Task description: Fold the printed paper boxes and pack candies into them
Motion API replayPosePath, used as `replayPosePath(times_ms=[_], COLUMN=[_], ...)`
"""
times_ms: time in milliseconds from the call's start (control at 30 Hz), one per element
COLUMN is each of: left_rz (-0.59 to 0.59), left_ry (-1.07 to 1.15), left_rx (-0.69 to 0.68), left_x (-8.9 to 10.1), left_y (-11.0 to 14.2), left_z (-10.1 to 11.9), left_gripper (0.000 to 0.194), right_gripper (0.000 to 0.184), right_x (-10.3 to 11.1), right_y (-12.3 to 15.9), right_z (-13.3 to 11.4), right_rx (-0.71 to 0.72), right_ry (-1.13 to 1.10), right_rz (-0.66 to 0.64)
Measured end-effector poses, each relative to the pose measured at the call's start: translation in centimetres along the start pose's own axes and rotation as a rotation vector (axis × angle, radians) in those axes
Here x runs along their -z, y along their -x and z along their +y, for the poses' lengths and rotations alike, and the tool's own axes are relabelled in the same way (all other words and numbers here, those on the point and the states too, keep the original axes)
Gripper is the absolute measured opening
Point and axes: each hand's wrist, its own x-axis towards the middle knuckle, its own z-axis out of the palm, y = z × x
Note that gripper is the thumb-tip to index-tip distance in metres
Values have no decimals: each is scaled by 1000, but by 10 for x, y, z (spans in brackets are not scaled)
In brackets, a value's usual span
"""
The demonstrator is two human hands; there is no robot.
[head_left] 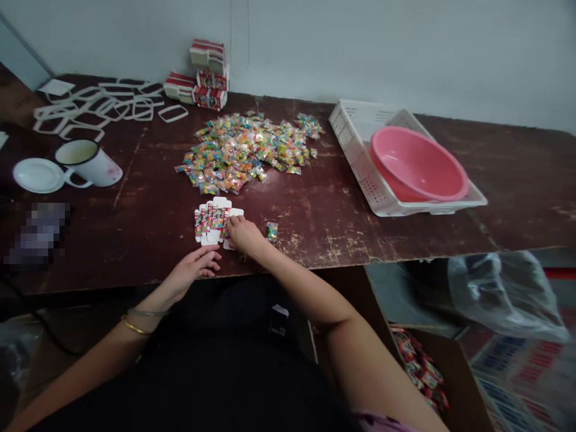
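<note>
Small red printed candy boxes with white flaps lie overlapping in a row near the table's front edge. My right hand is at the right end of this row, its curled fingers on the rightmost box and partly covering it. My left hand rests just below the row with fingers apart, holding nothing. One small candy packet lies to the right of my right hand. Beyond the boxes spreads a heap of clear packets of colourful candy.
Rubber-like white bands and stacked box bundles lie at the back. On the left are an enamel mug, a white lid and a blurred dark object. A pink basin sits in a white basket. Below stands an open carton.
</note>
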Motion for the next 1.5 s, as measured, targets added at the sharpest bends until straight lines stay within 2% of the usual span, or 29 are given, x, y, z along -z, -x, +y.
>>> replayPosePath(times_ms=[67, 133, 267, 300, 367, 467, 633, 800, 867, 933, 1000, 1033, 1100, 1167, 1267, 1333, 1367, 1400, 1433, 1500], left_rz=[-7, -73, -293, -303, -264, -211, -273, -482, -540, -542, -496, -431, -241, -39, 219, 399, 427, 374, 216, -254], left_ry=[37, 148, 391, 388, 302, 121, -25, -70, -6, 92, 163, 174, 115, -59, -328, -394, -405, -410, -411, -363], left_rx=[-4, 10, 72, 83, 102, 112, 103, 86, 99, 112, 117, 102, 25, -76, -300, -499, -570, -596, -564, -370], left_x=[1, 1, -3, -6, -12, -21, -30, -26, -25, -25, -26, -25, -21, -12, 1, 4, 2, -1, -6, -15], left_y=[-3, -8, -15, -15, -13, -6, 4, 8, 8, 6, 2, -2, -11, -21, -29, -25, -21, -17, -13, -7], left_z=[2, 3, 0, -3, -8, -15, -17, -6, -4, -7, -13, -15, -18, -12, 8, 24, 30, 35, 37, 34], left_gripper=[42, 44, 41, 37, 28, 22, 22, 29, 41, 56, 63, 62, 53, 49, 56, 73, 80, 82, 78, 60], right_gripper=[23, 26, 33, 33, 31, 28, 17, 14, 20, 22, 22, 22, 21, 19, 14, 11, 11, 10, 10, 10], right_x=[8, 13, 5, 2, -3, -3, 4, 14, 18, 21, 25, 27, 30, 31, 30, 30, 31, 33, 36, 44], right_y=[4, 25, 79, 89, 99, 96, 88, 85, 85, 85, 87, 88, 91, 92, 91, 88, 87, 86, 86, 87], right_z=[-2, -9, -34, -39, -44, -40, -30, -13, -8, -5, -3, -1, 5, 12, 19, 17, 15, 11, 8, 1], right_rx=[25, 37, 182, 203, 139, 4, -43, 97, 106, 95, 107, 113, 97, 51, -14, -29, -24, -11, 14, 90], right_ry=[8, 8, -177, -250, -365, -495, -803, -1086, -1201, -1274, -1298, -1292, -1234, -1114, -916, -837, -813, -800, -801, -858], right_rz=[-23, -5, 214, 281, 395, 456, 324, -32, -61, -24, 8, 25, 79, 164, 259, 273, 272, 269, 259, 205])
